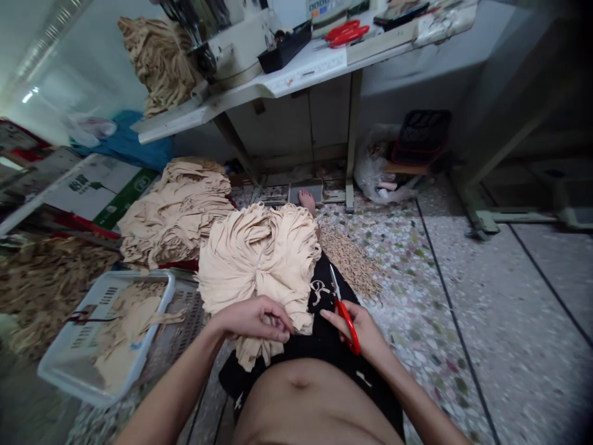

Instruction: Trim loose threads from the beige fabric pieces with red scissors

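A bundle of beige fabric pieces point(259, 247), tied at its middle, lies across my lap on black trousers. My left hand point(259, 318) rests over the near edge of the bundle. Its fingers are curled together, and whatever is between the fingertips is too small to make out. In my right hand point(364, 330) are scissors point(346, 321) with red handles, their blades pointing away from me beside the bundle. Thin beige scraps point(319, 292) lie on the trousers between the bundle and the scissors.
On the left stands a white plastic basket point(171, 290) holding fabric pieces; behind it is another beige pile point(180, 204). Trimmings point(352, 259) litter the floor at right. Ahead, a sewing table point(319, 67) carries a machine point(241, 49) and more red-handled scissors point(347, 33).
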### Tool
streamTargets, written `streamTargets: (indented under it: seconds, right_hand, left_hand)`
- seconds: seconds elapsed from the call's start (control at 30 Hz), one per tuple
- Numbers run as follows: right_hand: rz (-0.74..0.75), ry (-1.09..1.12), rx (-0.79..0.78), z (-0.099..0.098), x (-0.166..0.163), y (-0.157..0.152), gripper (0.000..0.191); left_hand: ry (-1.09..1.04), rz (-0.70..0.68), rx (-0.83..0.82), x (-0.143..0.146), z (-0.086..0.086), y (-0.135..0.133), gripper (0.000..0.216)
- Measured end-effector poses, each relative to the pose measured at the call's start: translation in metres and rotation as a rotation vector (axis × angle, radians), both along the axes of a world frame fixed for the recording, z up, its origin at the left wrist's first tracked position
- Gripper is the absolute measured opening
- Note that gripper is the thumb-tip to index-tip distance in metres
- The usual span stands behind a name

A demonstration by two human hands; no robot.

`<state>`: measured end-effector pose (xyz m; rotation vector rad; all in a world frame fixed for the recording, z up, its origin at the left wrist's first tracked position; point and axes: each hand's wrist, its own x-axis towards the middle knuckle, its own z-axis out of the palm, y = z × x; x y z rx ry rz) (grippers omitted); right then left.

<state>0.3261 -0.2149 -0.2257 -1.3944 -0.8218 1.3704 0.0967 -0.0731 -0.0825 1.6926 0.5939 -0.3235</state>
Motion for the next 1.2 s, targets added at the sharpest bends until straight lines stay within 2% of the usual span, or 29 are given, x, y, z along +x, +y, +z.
streamTargets:
  seconds: [0.1,0.2,0.27,0.33,0.43,0.53,0.6,0.67,0.73,0.8,0.87,0.97,1.1,1.2]
  right_hand:
    - [-0.014,-0.007,0.005,0.012,0.002,0.007,0.053]
    - [-0.020,-0.034,0.011,0.026,0.001,0.012,0.057]
    - [-0.030,-0.055,0.016,0.030,-0.001,0.014,0.059]
    - [-0.038,-0.069,0.018,0.030,-0.002,0.014,0.059]
    - [-0.041,-0.073,0.014,0.024,-0.003,0.011,0.058]
    - [-0.049,-0.066,0.008,0.018,-0.001,0.006,0.057]
    - [-0.039,-0.051,-0.008,0.019,0.002,0.004,0.055]
    - [-0.024,-0.031,-0.029,0.025,0.005,0.004,0.052]
    - [-0.027,-0.006,-0.017,0.037,0.007,0.009,0.050]
    - [-0.058,0.049,0.052,0.051,0.007,0.018,0.048]
    - [-0.081,0.143,0.129,0.063,0.006,0.030,0.048]
    - [-0.081,0.204,0.181,0.074,0.002,0.047,0.049]
    - [-0.150,0.183,0.218,0.078,-0.007,0.062,0.051]
    - [-0.173,0.138,0.235,0.080,-0.012,0.067,0.047]
  left_hand:
    - [-0.029,0.284,0.024,-0.002,0.007,0.011,0.046]
    - [-0.182,0.646,0.318,0.009,0.012,0.031,0.044]
    - [-0.271,0.759,0.517,0.021,0.010,0.047,0.041]
    - [-0.288,0.763,0.574,0.033,0.004,0.061,0.038]
    - [-0.260,0.728,0.477,0.046,-0.003,0.075,0.037]
    - [-0.265,0.748,0.430,0.049,0.000,0.080,0.037]
    - [-0.308,0.784,0.345,0.047,0.005,0.077,0.038]
    - [-0.363,0.789,0.178,0.044,0.008,0.070,0.043]
    - [-0.367,0.715,0.013,0.042,0.008,0.058,0.048]
    - [-0.308,0.586,-0.060,0.040,0.004,0.044,0.051]
    - [-0.243,0.478,-0.038,0.037,-0.002,0.032,0.053]
    - [-0.190,0.396,0.023,0.032,-0.008,0.020,0.052]
    - [-0.189,0.368,0.008,0.028,-0.006,0.014,0.048]
    - [-0.247,0.383,0.135,0.032,-0.001,0.009,0.042]
